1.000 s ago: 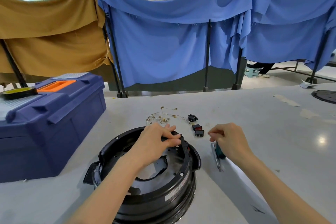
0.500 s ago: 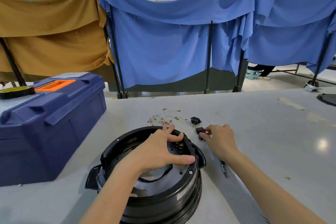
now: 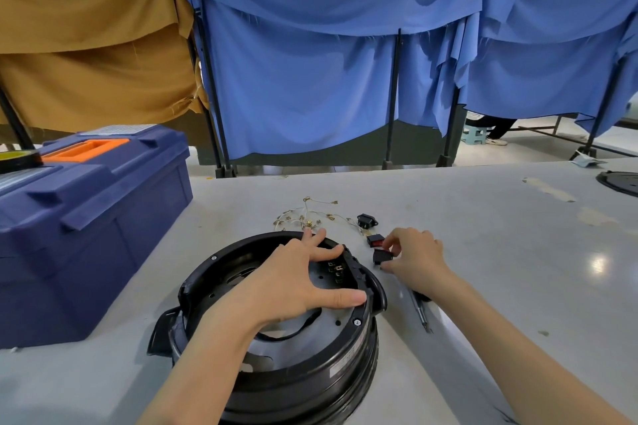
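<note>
A round black appliance base (image 3: 297,369) lies upside down on the grey table (image 3: 500,252) in front of me. My left hand (image 3: 293,283) rests on its open underside, fingers spread, thumb on the right rim. My right hand (image 3: 414,259) is just right of the base and pinches a small black rocker switch (image 3: 382,256) between thumb and fingers. A second switch with a red face (image 3: 375,240) lies just behind it. A black socket part (image 3: 366,220) and a tangle of thin wires with brass terminals (image 3: 307,217) lie farther back.
A screwdriver (image 3: 419,312) lies on the table under my right forearm. A large blue toolbox (image 3: 86,217) with an orange handle stands at the left. A black round part (image 3: 619,180) sits at the far right edge. Blue and tan cloth screens stand behind the table.
My right hand let the screwdriver lie, moved back to the switches and picked up the black one. My left hand spread wider over the base, thumb sliding to the right rim.
</note>
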Motion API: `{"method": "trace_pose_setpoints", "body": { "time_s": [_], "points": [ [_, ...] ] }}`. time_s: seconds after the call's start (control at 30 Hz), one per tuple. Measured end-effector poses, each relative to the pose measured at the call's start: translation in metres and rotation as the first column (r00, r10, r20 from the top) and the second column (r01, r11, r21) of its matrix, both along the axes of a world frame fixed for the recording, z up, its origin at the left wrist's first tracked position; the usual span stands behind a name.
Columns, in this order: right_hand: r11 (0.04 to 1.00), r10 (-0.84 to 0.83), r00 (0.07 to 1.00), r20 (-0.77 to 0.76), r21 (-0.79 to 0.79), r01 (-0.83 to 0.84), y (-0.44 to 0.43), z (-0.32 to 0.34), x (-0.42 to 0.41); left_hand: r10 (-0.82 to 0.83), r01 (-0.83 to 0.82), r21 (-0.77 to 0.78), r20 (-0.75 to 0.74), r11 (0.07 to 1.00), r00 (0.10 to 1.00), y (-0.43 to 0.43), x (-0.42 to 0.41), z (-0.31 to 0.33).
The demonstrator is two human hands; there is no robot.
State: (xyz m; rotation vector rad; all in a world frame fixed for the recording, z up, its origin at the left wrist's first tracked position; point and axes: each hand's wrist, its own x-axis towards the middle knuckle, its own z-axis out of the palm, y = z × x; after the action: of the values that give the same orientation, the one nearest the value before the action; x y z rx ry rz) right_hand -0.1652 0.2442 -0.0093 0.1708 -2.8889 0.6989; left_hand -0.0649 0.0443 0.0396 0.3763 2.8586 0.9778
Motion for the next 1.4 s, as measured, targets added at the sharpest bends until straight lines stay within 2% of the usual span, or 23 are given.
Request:
{"method": "trace_pose_setpoints", "body": {
  "time_s": [0.2,0.37,0.43,0.53,0.67,0.77,1.0,1.27,1.4],
  "points": [
    [0.998,0.069,0.997,0.033,-0.007,-0.068,0.001,0.010,0.008,-0.002,0.002,-0.031,-0.003,1.000,1.000,0.000,0.001,0.002],
    [0.959,0.089,0.994,-0.069,-0.263,-0.104,0.005,0.018,0.023,0.003,-0.003,-0.030,0.006,1.000,1.000,0.000,0.002,0.001],
    [0.903,0.122,0.988,-0.098,-0.402,-0.152,0.007,0.025,0.032,0.002,-0.002,-0.031,0.002,1.000,1.000,0.000,0.001,0.001],
    [0.756,0.167,0.984,-0.057,-0.633,-0.165,0.006,0.032,0.046,0.000,0.000,-0.046,-0.006,0.999,1.000,-0.001,0.001,-0.001],
    [0.598,0.272,0.962,-0.038,-0.776,-0.200,0.003,0.040,0.063,-0.011,0.009,-0.055,-0.025,0.998,1.000,-0.001,0.003,-0.006],
    [0.606,0.303,0.952,-0.036,-0.764,-0.222,0.000,0.043,0.070,-0.019,0.016,-0.073,-0.035,0.997,0.999,-0.001,0.003,-0.009],
    [0.719,0.283,0.959,-0.025,-0.656,-0.229,0.004,0.043,0.071,0.005,-0.009,-0.042,-0.092,0.999,0.996,-0.003,0.006,-0.014],
    [0.743,0.293,0.956,-0.032,-0.621,-0.248,0.006,0.044,0.072,0.009,-0.010,-0.007,-0.144,1.000,0.989,-0.005,0.005,-0.015],
    [0.785,0.295,0.955,-0.012,-0.567,-0.249,0.005,0.042,0.071,0.004,-0.006,-0.014,-0.137,1.000,0.991,-0.004,0.005,-0.014]
  ]
}}
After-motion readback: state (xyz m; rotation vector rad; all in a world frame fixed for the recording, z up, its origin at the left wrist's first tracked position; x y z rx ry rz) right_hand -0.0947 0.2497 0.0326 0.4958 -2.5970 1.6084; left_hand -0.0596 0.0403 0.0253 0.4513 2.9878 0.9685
